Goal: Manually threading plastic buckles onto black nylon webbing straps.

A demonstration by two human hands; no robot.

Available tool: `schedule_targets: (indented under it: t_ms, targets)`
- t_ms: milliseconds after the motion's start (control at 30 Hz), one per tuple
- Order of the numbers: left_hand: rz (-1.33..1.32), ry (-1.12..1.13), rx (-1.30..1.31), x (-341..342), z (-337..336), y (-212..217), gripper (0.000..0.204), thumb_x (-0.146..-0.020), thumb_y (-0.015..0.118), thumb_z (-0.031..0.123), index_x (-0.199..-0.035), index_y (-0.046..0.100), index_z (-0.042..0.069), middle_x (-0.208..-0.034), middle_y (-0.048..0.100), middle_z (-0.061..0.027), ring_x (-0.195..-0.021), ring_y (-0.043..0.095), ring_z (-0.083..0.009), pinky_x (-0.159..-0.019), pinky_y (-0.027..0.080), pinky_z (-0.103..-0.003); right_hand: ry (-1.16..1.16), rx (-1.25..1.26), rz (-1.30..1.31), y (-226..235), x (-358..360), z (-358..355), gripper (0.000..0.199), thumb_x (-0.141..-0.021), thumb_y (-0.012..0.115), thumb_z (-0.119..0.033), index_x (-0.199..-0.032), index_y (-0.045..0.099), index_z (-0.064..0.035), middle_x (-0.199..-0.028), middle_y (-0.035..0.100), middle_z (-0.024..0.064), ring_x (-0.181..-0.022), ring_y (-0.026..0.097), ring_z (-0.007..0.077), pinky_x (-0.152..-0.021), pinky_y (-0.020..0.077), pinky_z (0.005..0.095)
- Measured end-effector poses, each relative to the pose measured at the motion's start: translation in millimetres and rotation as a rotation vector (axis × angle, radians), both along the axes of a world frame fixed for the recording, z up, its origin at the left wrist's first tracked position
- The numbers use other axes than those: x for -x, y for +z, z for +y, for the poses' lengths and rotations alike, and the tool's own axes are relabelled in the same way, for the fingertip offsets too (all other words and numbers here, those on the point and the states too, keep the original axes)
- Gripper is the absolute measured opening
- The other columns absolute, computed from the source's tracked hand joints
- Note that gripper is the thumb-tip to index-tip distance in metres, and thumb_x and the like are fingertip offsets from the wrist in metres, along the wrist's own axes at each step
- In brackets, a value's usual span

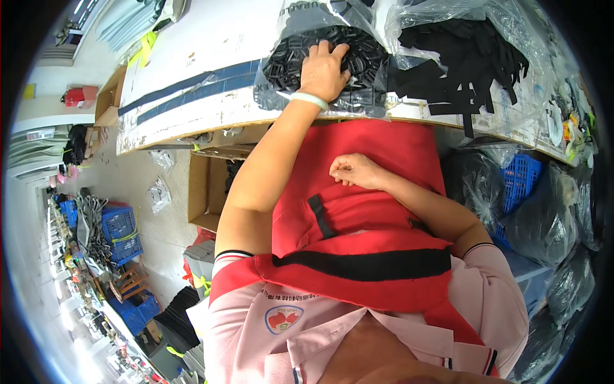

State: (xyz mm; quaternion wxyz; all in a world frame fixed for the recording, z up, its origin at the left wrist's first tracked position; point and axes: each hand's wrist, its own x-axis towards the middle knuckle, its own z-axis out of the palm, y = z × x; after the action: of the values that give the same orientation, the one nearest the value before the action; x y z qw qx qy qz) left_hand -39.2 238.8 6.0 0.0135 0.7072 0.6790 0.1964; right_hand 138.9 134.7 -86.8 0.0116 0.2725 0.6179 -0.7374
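My left hand [323,72], with a pale band at its wrist, reaches over the table edge into a clear plastic bag [300,22]. Its spread fingers rest on a heap of small black plastic buckles [284,61] in the bag. Over my lap, my right hand [355,171] is closed, thumb against curled fingers; whatever it may hold is hidden. Below it, a short black strap [321,216] lies against my red apron [371,144]. Beside the buckles, at the right, black strap pieces [457,61] spill from another clear bag [534,41].
The worn white table [192,57] has dark blue stripes along its front. Under it stands a cardboard box [206,192]. Dark plastic bags [543,217] and a blue crate [521,182] crowd my right side. More blue crates [121,233] stand on the floor at left.
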Motion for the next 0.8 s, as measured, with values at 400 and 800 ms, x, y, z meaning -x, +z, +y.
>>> schedule_targets:
  t_ms: [400, 800]
  targets:
    - [-0.917, 0.224, -0.116, 46.1, 28.9, 8.8, 0.022, -0.077, 0.079, 0.021, -0.086, 0.069, 0.003, -0.08, 0.069, -0.0122, -0.071, 0.064, -0.0215, -0.068, 0.05, -0.03, 0.02, -0.035, 0.028, -7.8, 0.2, 9.1, 0.017, -0.09, 0.06, -0.015, -0.093, 0.062, 0.0008, -0.08, 0.066, 0.0071, -0.066, 0.061, 0.0117, -0.06, 0.0507, 0.0267]
    - [-2.663, 0.348, 0.057, 28.2, 34.3, 5.7, 0.038, -0.098, 0.049, 0.037, -0.108, 0.048, 0.001, -0.104, 0.055, -0.0189, -0.093, 0.059, -0.0376, -0.084, 0.054, -0.057, 0.032, -0.032, -0.027, -13.3, 0.5, 9.0, 0.017, -0.09, 0.06, -0.016, -0.094, 0.063, 0.0004, -0.08, 0.066, 0.0065, -0.066, 0.061, 0.0113, -0.059, 0.0507, 0.0268]
